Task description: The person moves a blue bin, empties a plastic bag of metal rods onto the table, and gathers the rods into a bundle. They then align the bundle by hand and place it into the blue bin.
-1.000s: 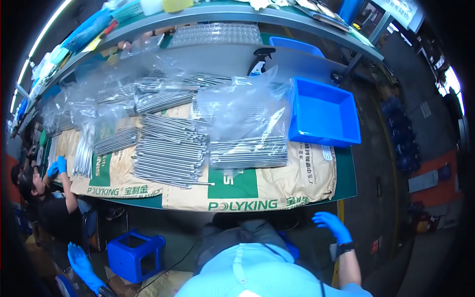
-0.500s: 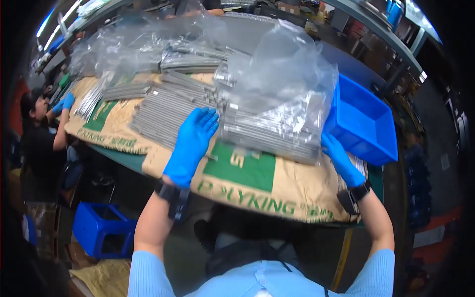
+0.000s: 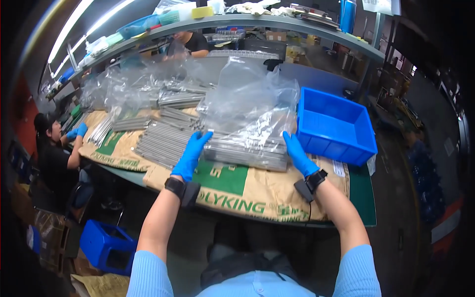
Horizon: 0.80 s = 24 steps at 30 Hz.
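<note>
A clear plastic bag (image 3: 247, 106) with a layer of grey metal rods (image 3: 247, 148) inside lies in front of me on the worktable. My left hand (image 3: 192, 154), in a blue glove, is at the left end of the bagged rods, its fingertips against the edge. At the opposite end my right hand (image 3: 300, 153), also gloved in blue, presses on the bag's right side. Between them the two hands hold the bundle by its ends. Just left of my left hand, loose grey rods (image 3: 163, 143) lie side by side on brown paper sacking (image 3: 277, 188).
A blue plastic bin (image 3: 336, 143) stands at the right. More bagged rods (image 3: 180, 96) lie farther back on the left, under a raised shelf (image 3: 237, 22). A co-worker (image 3: 57, 143) sits at the table's left end; another person (image 3: 188, 44) is beyond the table. A blue stool (image 3: 106, 247) stands lower left.
My left hand has moved from above the loose rods' right side to the left end of the bag. My right hand stays at the bag's right end. The view has tilted up.
</note>
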Each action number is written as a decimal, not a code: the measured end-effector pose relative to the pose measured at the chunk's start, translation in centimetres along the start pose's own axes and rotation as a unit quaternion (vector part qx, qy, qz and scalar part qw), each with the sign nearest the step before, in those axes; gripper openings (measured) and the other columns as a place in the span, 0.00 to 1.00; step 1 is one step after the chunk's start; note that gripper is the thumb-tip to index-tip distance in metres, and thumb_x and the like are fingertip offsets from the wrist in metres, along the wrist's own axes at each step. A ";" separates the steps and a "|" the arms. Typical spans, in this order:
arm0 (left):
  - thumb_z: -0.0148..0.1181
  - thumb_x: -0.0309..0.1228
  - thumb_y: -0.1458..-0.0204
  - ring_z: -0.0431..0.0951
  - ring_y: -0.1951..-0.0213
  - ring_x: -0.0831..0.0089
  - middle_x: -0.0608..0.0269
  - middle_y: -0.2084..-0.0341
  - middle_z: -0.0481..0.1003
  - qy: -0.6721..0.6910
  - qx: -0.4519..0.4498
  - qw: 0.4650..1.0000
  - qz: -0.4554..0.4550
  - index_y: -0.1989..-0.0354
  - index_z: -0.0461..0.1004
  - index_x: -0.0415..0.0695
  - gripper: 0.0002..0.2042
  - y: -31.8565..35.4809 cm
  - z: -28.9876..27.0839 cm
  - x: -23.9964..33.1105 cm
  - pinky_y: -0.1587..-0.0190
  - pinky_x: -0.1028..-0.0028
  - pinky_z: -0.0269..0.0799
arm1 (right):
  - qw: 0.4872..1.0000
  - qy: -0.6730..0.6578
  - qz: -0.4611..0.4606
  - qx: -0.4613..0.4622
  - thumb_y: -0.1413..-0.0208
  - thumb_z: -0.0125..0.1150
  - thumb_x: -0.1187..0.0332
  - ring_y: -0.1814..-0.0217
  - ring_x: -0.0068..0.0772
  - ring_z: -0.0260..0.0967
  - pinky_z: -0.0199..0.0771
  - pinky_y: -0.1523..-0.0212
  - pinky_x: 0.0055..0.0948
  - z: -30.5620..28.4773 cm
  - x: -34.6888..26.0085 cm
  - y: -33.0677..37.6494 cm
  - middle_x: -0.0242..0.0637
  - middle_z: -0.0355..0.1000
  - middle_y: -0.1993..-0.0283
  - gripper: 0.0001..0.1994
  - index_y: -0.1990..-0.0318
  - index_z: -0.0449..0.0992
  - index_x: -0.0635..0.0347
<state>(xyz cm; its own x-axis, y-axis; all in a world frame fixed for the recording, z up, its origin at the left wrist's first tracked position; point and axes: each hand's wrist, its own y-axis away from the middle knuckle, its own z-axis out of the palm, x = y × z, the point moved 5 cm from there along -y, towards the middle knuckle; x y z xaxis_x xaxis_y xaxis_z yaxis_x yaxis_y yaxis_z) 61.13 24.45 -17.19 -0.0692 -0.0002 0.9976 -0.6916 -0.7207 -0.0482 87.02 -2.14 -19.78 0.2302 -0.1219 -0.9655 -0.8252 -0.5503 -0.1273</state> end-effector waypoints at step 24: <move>0.52 0.38 0.46 0.67 0.65 0.81 0.68 0.65 0.71 -0.060 -0.181 0.938 -0.290 0.58 0.73 0.39 0.15 6.8 0.8 10.6 0.60 0.78 0.64 | 0.973 0.047 0.119 -0.192 0.48 0.55 0.69 0.65 0.27 0.70 0.68 0.62 0.29 0.8 -12.5 8.5 0.36 0.74 0.68 0.09 0.68 0.75 0.66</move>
<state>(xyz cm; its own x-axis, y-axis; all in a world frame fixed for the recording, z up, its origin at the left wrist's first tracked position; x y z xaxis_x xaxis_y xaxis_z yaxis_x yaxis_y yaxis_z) 56.21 19.00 -6.94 0.4602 0.2243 0.8590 -0.7885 -0.3414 0.5116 76.71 -4.67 -8.93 0.1178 -0.3489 -0.9297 -0.6122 -0.7626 0.2087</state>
